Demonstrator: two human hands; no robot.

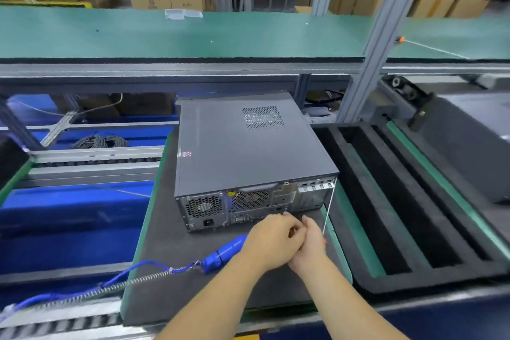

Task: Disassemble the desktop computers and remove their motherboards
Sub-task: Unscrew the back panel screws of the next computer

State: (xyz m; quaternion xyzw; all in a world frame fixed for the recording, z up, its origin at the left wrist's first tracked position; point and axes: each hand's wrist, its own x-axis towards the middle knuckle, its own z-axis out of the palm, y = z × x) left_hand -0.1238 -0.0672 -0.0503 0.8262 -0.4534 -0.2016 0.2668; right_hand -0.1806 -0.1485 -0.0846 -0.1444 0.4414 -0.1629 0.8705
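A dark grey desktop computer (248, 152) lies flat on a black mat (165, 270), with its cover on and its rear panel of fan grilles and ports facing me. My two hands meet just in front of that panel. My right hand (310, 248) grips a thin screwdriver (329, 208) by its red handle. The long shaft reaches up to the case's right rear corner. My left hand (271, 240) has its fingers curled against the right hand, and whether it holds anything is hidden. A blue electric screwdriver (229, 251) lies on the mat under my left wrist.
The blue driver's cable and coiled spring (132, 281) trail off to the left over the conveyor rail. A black foam tray with long slots (414, 201) sits right of the mat. A green bench top (193, 36) and an aluminium post (367, 63) stand behind.
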